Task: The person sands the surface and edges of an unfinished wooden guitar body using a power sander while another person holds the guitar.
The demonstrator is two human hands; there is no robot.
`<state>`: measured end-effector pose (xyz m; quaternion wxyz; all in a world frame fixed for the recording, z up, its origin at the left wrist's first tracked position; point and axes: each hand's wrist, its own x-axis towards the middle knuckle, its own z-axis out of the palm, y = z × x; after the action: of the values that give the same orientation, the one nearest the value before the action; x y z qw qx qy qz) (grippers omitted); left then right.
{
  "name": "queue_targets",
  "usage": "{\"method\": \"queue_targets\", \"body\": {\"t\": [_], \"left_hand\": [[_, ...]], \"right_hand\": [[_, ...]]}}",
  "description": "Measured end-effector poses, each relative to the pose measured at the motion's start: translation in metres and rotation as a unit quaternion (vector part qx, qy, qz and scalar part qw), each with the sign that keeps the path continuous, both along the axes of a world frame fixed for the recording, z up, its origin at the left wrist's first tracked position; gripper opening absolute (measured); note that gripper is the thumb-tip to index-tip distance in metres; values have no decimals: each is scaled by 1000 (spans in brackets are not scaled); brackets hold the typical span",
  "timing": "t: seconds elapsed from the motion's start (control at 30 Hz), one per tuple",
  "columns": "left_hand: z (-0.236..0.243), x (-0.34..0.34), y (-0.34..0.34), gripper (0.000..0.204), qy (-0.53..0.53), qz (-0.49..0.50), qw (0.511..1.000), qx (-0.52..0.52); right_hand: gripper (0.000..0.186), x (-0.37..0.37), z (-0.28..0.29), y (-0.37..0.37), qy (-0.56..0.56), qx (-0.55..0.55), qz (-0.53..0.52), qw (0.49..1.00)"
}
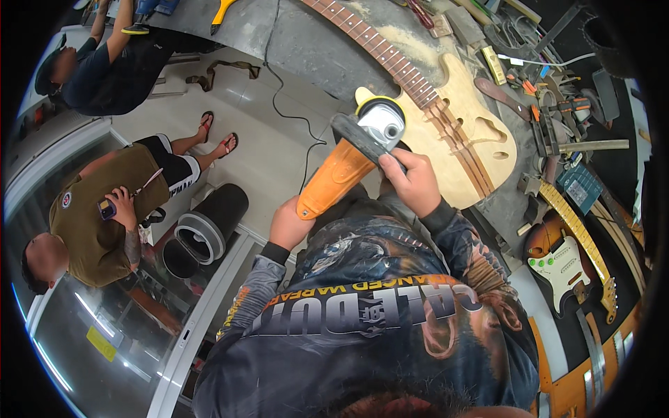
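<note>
Both my hands hold an orange power sander (339, 178), an angle-grinder type with a silver head, a black guard-like handle and a yellow-rimmed round disc. My left hand (288, 221) is closed around the rear end of its orange body, fingers partly hidden beneath. My right hand (412, 182) grips the black handle (369, 143) near the head, thumb on top. Just beyond the disc, an unfinished pale wood electric guitar body (481, 129) with a long fretted neck (376, 49) lies on the bench. The disc overlaps the body's near edge in view; whether they touch I cannot tell.
Sawdust coats the grey workbench (306, 49), where hand tools crowd the right side. A sunburst guitar (564, 265) lies at right. A black cord (279, 90) hangs toward the floor. Two people are at left, one standing near a black bin (219, 212), another by the bench's far end.
</note>
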<state>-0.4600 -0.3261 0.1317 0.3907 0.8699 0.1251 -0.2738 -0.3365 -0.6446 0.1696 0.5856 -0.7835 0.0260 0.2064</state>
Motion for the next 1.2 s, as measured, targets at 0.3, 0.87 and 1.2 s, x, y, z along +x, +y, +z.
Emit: {"method": "queue_targets", "body": {"t": [0.3, 0.87, 1.2], "left_hand": [[-1, 2, 7, 26, 0, 36, 999, 5], [1, 2, -14, 26, 3, 10, 1000, 18], [8, 0, -33, 26, -2, 18, 1000, 16]], "right_hand": [[38, 22, 3, 16, -13, -10, 34, 999], [37, 10, -2, -15, 25, 5, -13, 1000], [38, 4, -6, -31, 15, 18, -17, 1000]]}}
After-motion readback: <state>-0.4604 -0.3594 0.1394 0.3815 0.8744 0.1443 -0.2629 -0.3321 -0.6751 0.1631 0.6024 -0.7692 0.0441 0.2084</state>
